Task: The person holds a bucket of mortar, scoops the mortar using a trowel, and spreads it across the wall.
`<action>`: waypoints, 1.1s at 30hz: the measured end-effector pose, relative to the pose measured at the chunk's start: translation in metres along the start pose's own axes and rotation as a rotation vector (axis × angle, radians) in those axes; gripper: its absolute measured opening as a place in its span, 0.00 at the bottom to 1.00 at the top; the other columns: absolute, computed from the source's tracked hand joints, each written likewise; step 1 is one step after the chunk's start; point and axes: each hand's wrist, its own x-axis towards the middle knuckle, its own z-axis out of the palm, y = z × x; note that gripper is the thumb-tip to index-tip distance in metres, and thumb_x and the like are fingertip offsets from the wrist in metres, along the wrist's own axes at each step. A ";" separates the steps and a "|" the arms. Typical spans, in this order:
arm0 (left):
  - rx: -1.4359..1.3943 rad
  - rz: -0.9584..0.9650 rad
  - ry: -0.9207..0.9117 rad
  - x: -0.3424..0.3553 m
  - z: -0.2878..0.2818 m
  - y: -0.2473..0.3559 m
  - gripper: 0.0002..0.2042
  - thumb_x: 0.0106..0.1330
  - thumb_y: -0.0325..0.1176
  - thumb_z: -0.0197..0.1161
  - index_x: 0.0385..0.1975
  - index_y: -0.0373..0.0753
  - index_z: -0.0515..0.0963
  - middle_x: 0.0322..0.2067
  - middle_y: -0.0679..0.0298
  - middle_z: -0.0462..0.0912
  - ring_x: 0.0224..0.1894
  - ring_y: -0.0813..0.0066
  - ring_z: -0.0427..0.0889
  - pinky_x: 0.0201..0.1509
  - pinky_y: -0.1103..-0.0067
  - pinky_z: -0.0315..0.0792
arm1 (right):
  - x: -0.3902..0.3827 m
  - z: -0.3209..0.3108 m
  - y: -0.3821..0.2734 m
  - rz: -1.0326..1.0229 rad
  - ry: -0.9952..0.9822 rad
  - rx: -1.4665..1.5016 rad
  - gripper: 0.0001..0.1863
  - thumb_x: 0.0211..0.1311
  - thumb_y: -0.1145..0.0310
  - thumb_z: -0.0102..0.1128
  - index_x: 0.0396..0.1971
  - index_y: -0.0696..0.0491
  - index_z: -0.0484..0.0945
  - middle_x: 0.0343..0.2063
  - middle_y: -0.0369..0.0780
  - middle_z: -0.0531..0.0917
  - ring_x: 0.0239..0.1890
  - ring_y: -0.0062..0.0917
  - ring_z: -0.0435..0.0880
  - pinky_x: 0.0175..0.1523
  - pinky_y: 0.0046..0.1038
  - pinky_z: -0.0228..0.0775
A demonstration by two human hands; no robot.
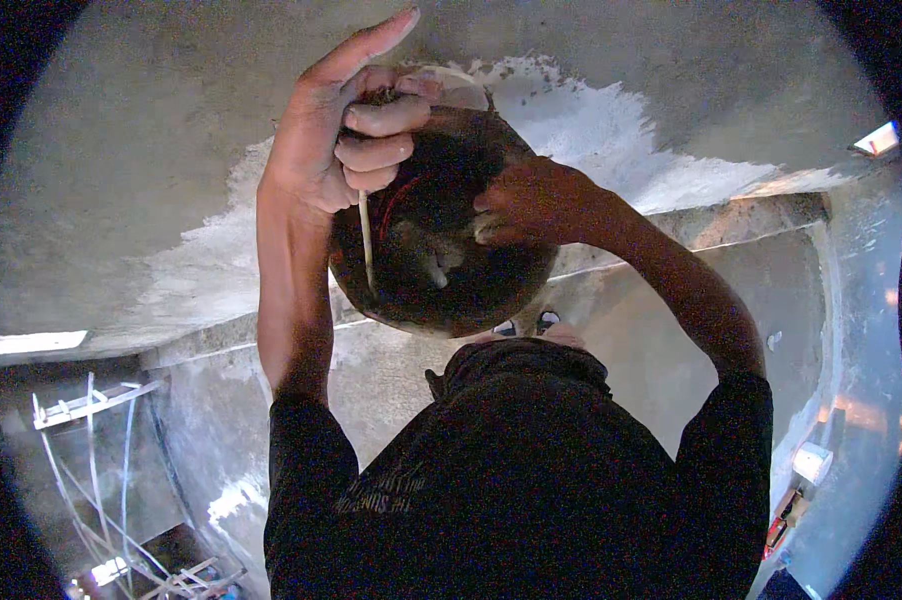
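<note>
A dark, round, bucket-like container (451,285) is in front of my body, its shadowed opening facing me. My left hand (356,140) is at its upper left, fingers curled in a fist and thumb stretched out. A thin pale rod (366,240) runs down from under that fist across the container; whether it is a handle cannot be made out. Over the container's right side, my right hand (526,205) has bent fingers with pale smears; what they grip is hidden in shadow. Behind the left fingertips shows a pale, rounded piece (456,90).
Beyond my hands rises a grey wall with a wet-looking white patch (581,120). A ledge (711,225) runs along its foot. At lower left stands a pole frame (101,410), like scaffolding. A white container (813,462) and a red object (776,535) are at lower right.
</note>
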 end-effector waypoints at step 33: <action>0.056 0.190 0.426 0.023 0.026 -0.044 0.19 0.64 0.54 0.47 0.24 0.44 0.67 0.08 0.79 0.52 0.05 0.90 0.45 0.05 0.89 0.38 | -0.188 0.051 0.066 0.402 0.789 1.268 0.22 0.51 0.74 0.58 0.48 0.57 0.66 0.35 0.38 0.75 0.34 0.21 0.75 0.40 0.24 0.69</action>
